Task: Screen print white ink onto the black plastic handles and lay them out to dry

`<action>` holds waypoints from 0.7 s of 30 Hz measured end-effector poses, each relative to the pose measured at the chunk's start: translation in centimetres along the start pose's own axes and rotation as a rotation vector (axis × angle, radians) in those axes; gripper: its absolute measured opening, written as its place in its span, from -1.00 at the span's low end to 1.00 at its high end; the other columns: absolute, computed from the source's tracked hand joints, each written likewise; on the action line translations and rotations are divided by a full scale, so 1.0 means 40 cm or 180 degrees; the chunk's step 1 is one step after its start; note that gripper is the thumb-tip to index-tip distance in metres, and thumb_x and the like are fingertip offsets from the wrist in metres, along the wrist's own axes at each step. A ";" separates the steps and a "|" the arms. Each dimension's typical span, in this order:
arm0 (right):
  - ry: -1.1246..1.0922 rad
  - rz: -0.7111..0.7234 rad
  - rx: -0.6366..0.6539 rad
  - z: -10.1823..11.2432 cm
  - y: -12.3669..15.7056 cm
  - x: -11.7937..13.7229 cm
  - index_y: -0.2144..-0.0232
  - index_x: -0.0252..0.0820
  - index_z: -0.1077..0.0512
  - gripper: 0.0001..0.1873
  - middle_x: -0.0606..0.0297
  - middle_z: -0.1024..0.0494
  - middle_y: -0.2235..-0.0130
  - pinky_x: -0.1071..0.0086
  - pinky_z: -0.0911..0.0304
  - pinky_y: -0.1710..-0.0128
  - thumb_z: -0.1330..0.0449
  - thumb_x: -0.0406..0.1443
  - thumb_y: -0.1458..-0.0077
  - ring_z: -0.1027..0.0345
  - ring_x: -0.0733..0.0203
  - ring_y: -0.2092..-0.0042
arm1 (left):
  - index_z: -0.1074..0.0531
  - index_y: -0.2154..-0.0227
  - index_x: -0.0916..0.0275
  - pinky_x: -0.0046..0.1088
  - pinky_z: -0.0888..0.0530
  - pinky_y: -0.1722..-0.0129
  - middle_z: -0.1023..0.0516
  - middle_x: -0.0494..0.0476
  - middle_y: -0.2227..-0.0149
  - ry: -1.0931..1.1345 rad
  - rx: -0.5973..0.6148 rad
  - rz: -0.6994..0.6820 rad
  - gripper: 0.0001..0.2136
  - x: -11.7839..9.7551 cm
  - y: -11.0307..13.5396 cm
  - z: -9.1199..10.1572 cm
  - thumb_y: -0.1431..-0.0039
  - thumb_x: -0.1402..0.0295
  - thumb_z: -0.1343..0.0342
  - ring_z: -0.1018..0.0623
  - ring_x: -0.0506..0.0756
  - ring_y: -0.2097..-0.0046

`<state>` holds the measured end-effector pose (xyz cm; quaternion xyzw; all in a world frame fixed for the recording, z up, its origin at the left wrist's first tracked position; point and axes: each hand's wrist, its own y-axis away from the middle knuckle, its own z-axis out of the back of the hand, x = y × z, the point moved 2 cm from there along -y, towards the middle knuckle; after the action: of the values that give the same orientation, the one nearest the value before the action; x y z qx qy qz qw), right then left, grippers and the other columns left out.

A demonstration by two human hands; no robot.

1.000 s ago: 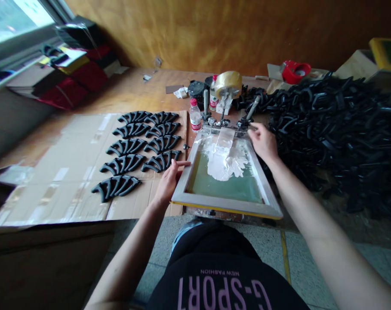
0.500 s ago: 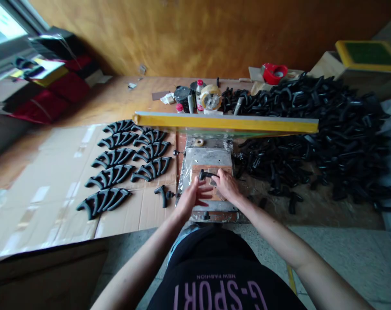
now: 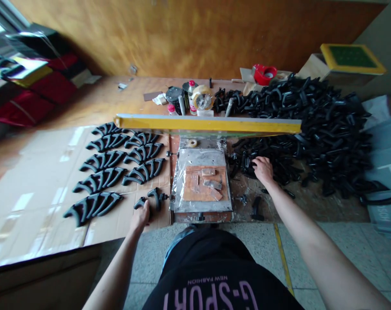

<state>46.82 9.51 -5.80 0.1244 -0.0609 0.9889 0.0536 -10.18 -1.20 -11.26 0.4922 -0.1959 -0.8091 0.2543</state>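
Off the print jig [image 3: 200, 213] now: left hand [image 3: 140, 217] closed around a black plastic part [image 3: 155, 199]; right hand [image 3: 263, 169] on the black parts heap [image 3: 327, 142], grip unclear.

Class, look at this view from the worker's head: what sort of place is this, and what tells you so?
Probably a small screen-printing workshop. A raised yellow-edged screen frame sits over a foil-covered print bed, beside a big heap of black parts, with more parts in rows on cardboard.
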 end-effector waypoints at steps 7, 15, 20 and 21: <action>-0.1523 0.0262 0.0633 -0.007 0.069 0.238 0.08 -0.12 -0.33 -0.68 0.22 -0.54 0.19 0.25 -0.29 0.18 -0.11 -0.14 -0.15 -0.42 0.09 0.18 | -0.37 0.64 0.23 -0.39 -0.28 0.68 -0.30 0.21 0.83 -0.1304 0.0253 0.0956 -0.51 -0.126 -0.004 0.019 -0.03 -0.14 -0.04 -0.39 0.20 0.71; -0.0131 0.1038 0.1266 -0.055 0.124 0.527 0.12 -0.23 -0.35 -0.69 0.01 -0.55 0.15 0.32 -0.24 0.24 -0.07 -0.11 -0.27 -0.47 0.04 0.16 | -0.38 0.12 0.21 -0.55 -0.30 0.62 -0.51 0.03 0.54 0.1310 0.0066 -0.1713 -0.49 -0.620 0.089 0.013 -0.23 -0.14 0.17 -0.39 -0.04 0.63; 0.0509 0.1206 0.1109 -0.061 0.115 0.524 0.13 -0.17 -0.41 -0.56 -0.02 -0.55 0.17 0.30 -0.25 0.26 0.04 0.02 -0.28 -0.49 0.02 0.21 | -0.33 0.28 0.21 -0.56 -0.22 0.68 -0.49 0.02 0.59 0.2346 0.0642 -0.2243 -0.57 -0.755 0.169 -0.029 -0.32 -0.05 0.23 -0.37 -0.06 0.67; 0.0533 0.1213 0.1105 -0.065 0.120 0.524 0.14 -0.19 -0.42 -0.54 -0.02 -0.55 0.17 0.30 -0.26 0.25 0.04 0.03 -0.28 -0.48 0.02 0.21 | -0.34 0.29 0.22 -0.56 -0.22 0.68 -0.48 0.02 0.60 0.2356 0.0597 -0.2255 -0.57 -0.753 0.177 -0.034 -0.31 -0.06 0.20 -0.36 -0.06 0.67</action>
<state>25.42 7.05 -3.51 0.0359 0.0919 0.9836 -0.1508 4.21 11.31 13.15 0.8021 0.0141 -0.5963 -0.0281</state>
